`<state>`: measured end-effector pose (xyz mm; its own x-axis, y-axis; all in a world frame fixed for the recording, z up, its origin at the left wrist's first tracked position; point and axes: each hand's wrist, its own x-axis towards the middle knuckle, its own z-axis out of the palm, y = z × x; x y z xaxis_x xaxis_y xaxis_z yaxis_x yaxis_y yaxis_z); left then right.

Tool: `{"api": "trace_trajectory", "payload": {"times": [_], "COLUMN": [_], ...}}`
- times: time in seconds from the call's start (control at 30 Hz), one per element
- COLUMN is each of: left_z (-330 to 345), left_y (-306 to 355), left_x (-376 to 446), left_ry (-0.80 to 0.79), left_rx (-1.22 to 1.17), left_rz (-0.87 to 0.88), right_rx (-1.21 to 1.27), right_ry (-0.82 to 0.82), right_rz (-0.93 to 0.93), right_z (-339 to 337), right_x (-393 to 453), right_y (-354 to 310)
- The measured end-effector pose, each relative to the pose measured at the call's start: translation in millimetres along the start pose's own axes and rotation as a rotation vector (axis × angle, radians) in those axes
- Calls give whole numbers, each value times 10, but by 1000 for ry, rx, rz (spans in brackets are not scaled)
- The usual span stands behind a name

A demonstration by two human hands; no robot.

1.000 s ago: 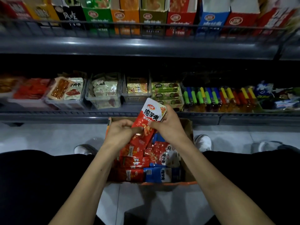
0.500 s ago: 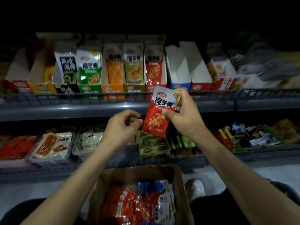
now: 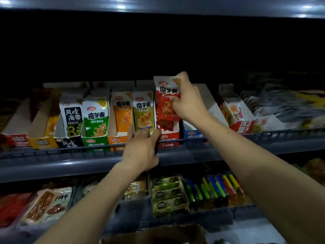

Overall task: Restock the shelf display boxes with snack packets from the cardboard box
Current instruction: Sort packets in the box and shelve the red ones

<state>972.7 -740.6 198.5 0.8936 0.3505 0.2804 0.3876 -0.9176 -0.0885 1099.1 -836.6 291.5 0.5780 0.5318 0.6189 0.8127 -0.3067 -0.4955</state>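
Brown cardboard shows at the bottom edge: the top flap of the box (image 3: 154, 233), its contents out of sight. Just beyond it runs the lower shelf (image 3: 175, 221), carrying trays of wrapped snacks on the left, green packs (image 3: 167, 194) in the middle and a row of coloured lighters (image 3: 214, 189) on the right.

Above that, the left hand (image 3: 140, 148) reaches to the front of the upper shelf (image 3: 70, 164). Its fingers lie against the front of the olive display box (image 3: 143, 111) and the wire rail there, and the thumb reaches across to the lower front of the red display box (image 3: 168, 136). The fingers bend over the box front, but whether this grip truly clasps anything I cannot tell.

Further up, the right hand (image 3: 188, 103) pinches a red packet (image 3: 166, 99) by its right edge, thumb on the printed face and fingers behind, so that grip is closed on the packet. The packet stands upright, its lower end down inside the red display box, in front of other red packets already there.

To the left stand the orange (image 3: 123, 113), green (image 3: 95, 118) and black-and-white (image 3: 71, 117) boxes, each with packets upright in it. To the right a blue box (image 3: 192, 132) sits beside the red one; I see no packets in it. Past that lie more bags, blurred. The back of the shelf is dark.
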Motion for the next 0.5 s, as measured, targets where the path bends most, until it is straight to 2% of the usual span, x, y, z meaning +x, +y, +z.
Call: {"api": "trace_trajectory", "payload": {"times": [0.13, 0.27, 0.37, 0.5], "left_z": [-22, -11, 9, 39], "left_y": [-18, -12, -13, -21], "left_x": [8, 7, 19, 23], "left_ry": [-3, 5, 35, 49], "left_rx": [-30, -46, -46, -39], "left_rz": [18, 16, 15, 13], "right_rx": [17, -58, -207, -351], "right_ry": [-158, -191, -271, -248], "right_rz": [103, 126, 41, -75], "right_z": [329, 414, 385, 349], "right_x": [69, 228, 372, 461], "right_y": [172, 314, 304, 239]}}
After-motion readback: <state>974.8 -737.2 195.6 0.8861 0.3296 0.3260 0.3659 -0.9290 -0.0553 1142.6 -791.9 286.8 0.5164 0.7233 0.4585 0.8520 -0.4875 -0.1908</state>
